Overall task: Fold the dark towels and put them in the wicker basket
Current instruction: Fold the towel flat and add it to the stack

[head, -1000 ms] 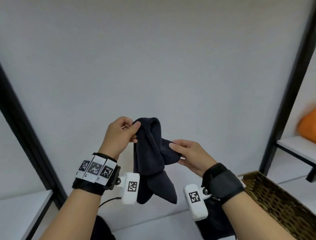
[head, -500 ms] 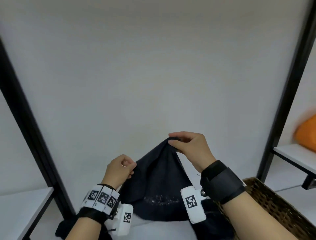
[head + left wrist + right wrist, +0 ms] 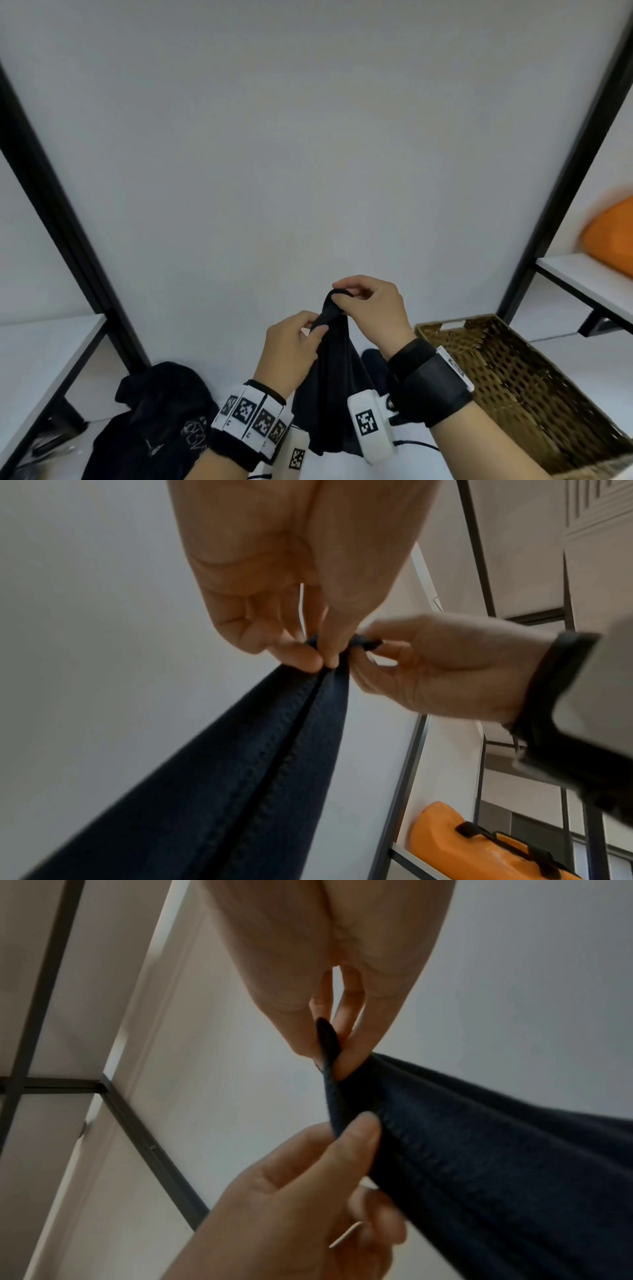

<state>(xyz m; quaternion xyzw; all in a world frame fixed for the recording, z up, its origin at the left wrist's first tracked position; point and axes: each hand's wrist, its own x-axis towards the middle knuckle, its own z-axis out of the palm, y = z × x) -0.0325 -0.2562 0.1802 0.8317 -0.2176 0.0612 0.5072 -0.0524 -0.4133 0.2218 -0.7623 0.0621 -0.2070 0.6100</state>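
A dark navy towel (image 3: 330, 387) hangs in the air in front of me. My right hand (image 3: 346, 298) pinches its top corner between thumb and fingers. Just below and to the left, my left hand (image 3: 317, 330) pinches the hemmed edge. The left wrist view shows the left hand (image 3: 323, 661) closed on the towel (image 3: 240, 777) with the right hand (image 3: 369, 645) beside it. In the right wrist view the right hand (image 3: 329, 1053) holds the towel (image 3: 479, 1137) edge. A pile of dark towels (image 3: 157, 421) lies at lower left. The wicker basket (image 3: 513, 387) stands at right.
Black frame posts (image 3: 51, 212) rise on both sides of a plain white back wall. An orange bag (image 3: 613, 236) sits on a white shelf (image 3: 589, 277) at far right. A lower white shelf (image 3: 37, 346) is at left.
The two hands have come close together at the towel's top. The left hand rose to just under the right, and the spread cloth now hangs bunched in a narrow drape.
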